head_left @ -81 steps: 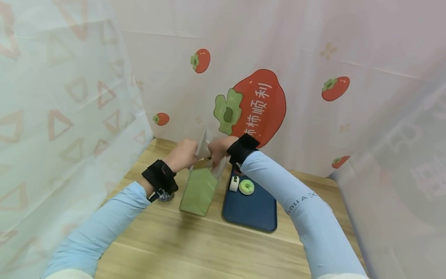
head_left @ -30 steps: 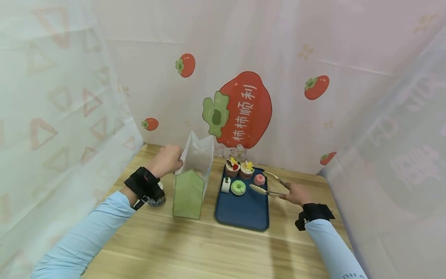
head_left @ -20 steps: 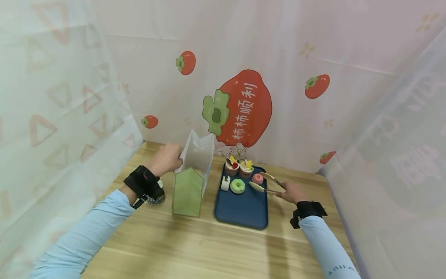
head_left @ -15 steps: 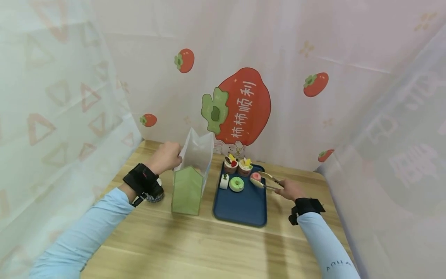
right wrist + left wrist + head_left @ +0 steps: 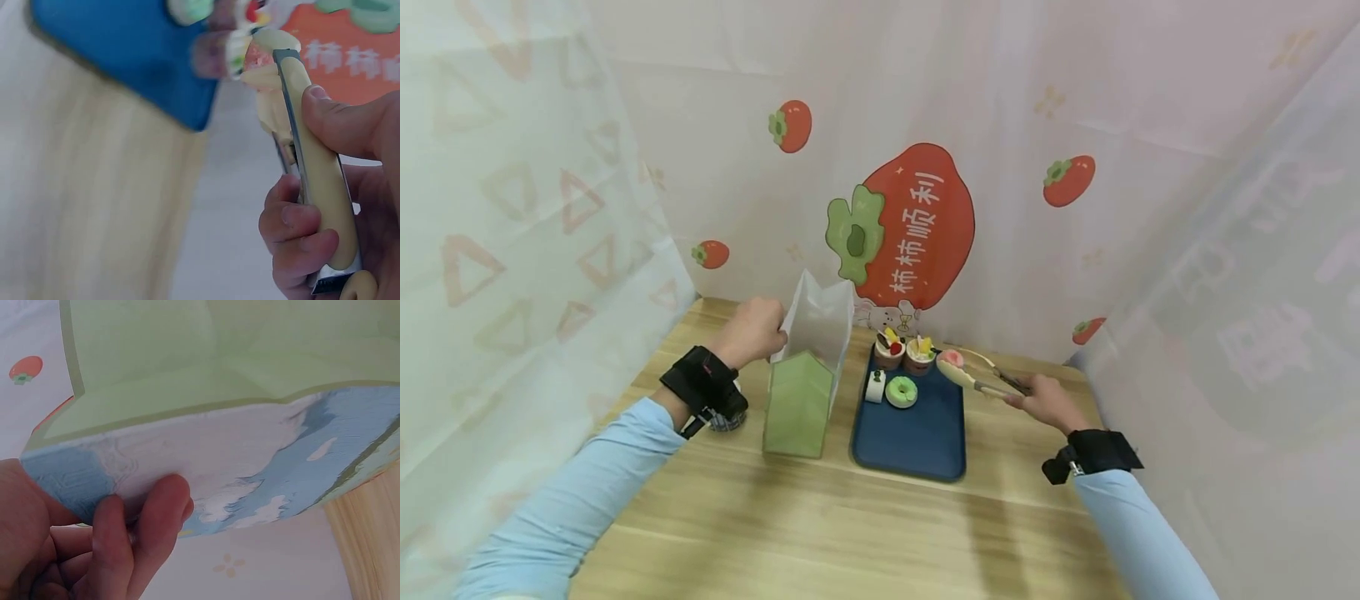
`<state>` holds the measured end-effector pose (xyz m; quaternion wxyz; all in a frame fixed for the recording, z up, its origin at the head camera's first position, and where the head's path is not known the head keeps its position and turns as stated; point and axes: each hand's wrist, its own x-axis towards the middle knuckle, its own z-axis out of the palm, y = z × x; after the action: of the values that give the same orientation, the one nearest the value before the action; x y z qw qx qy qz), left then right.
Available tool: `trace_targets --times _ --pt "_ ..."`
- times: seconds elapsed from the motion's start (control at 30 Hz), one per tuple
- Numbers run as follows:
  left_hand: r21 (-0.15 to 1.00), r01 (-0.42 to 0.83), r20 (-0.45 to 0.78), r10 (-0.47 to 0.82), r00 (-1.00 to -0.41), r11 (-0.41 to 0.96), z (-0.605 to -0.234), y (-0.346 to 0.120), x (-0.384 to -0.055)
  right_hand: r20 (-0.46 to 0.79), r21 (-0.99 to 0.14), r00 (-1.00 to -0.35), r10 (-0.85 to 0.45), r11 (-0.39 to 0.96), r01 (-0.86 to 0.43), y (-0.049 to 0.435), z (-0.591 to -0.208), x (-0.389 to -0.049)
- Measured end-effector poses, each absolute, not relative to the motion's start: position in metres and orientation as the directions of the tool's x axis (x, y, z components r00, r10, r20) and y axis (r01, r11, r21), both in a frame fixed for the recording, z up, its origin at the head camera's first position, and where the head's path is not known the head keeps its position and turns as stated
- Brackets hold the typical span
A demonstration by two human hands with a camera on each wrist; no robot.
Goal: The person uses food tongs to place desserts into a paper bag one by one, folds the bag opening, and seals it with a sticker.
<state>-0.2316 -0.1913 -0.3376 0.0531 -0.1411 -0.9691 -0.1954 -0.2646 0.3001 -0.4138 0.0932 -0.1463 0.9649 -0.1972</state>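
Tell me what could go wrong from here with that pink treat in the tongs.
The pink treat might slip out if the right hand eases its grip, as only the tips of the tongs pinch it. A low swing toward the paper bag could clip the dessert cups standing between. The bag may shift if bumped: the left hand holds it on one side only.

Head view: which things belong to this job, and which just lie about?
Seemingly in the job:
tongs, in right hand
pink treat, in tongs
bag, held by left hand
tray

Seemingly idle for now:
green ring
white roll
two dessert cups
patterned thing left of bag, partly hidden
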Motion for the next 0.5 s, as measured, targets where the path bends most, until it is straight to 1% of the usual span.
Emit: trace_targets --times 0.23,0.4,0.5 --pt "0.364 0.306 0.158 0.266 -0.951 0.879 -0.342 -0.191 -0.232 -0.07 -0.406 -0.909 -0.412 0.844 -0.351 0.288 -0.36 -0.254" --pt "0.368 0.317 0.158 0.278 -0.948 0.874 -0.34 -0.189 -0.234 -0.074 -0.444 -0.873 -0.482 0.8 -0.404 0.256 -0.315 -0.256" --pt "0.377 0.313 0.147 0.277 -0.949 0.872 -0.339 -0.189 -0.234 -0.09 -0.422 -0.853 -0.514 0.796 -0.435 0.231 -0.291 -0.257"
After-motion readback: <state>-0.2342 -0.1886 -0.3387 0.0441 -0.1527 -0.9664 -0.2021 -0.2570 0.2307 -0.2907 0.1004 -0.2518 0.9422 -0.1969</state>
